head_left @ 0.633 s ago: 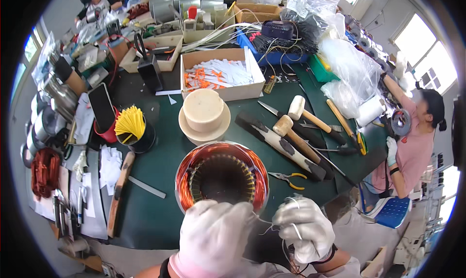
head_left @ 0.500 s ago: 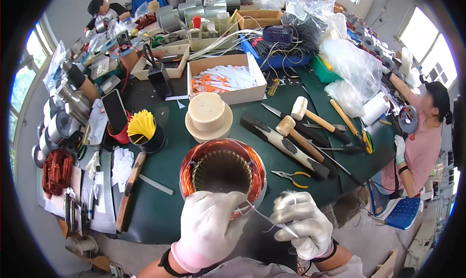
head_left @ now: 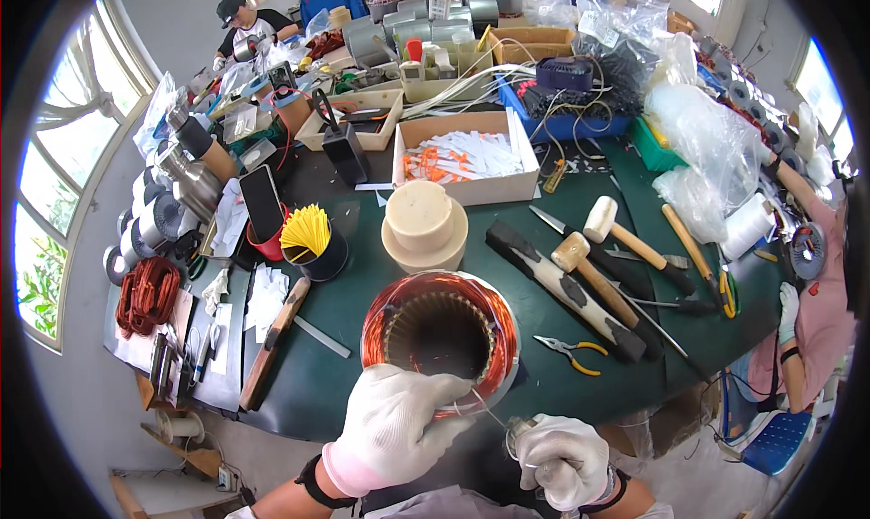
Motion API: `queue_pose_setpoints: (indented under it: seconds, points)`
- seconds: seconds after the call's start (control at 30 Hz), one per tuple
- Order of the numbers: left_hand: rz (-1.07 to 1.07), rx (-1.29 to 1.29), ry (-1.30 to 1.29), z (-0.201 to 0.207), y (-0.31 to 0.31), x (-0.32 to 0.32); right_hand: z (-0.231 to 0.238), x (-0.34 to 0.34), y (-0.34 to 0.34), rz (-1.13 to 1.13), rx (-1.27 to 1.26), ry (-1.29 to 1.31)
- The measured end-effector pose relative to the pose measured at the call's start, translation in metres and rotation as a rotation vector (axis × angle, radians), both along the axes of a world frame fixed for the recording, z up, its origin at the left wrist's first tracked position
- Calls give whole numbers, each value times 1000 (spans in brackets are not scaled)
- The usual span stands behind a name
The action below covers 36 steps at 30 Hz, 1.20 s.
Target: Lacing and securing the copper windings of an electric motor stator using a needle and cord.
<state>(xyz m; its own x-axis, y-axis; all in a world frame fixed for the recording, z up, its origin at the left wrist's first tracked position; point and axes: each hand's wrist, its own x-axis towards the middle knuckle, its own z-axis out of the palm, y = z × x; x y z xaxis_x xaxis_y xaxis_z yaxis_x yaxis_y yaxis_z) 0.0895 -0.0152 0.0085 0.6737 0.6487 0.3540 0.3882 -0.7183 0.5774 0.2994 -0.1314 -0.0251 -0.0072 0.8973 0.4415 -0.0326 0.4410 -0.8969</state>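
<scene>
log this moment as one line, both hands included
left hand: at stator's near rim | right hand: closed on pale cord | cord: spans between hands | pliers: right of stator

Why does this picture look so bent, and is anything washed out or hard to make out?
In the head view, the wide fisheye lens bows the table edge and leaves dark corners; in the same head view, the left window is partly washed out by daylight; also in the head view, the thin white cord is hard to trace at the right hand.
</scene>
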Motion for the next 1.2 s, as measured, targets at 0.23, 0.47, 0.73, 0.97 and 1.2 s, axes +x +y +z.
queue_pose_setpoints:
  seconds: [0.23,0.47,0.73,0.97,1.2]
  points:
    - [-37,140,-138,-26,2,7,-4,6,-2,-203,-39,-127]
    - [-163,482,-353,-63,0,-16,5,6,20,-328,-157,-4]
    - [-112,644,-506,-80,9,-2,4,8,25,-345,-167,-30]
    - [-256,535,-521,-80,21,-15,7,-4,12,-331,-169,-66]
    - [-145,71,10,-6,18,-10,-6,-18,-23,-134,-131,-40]
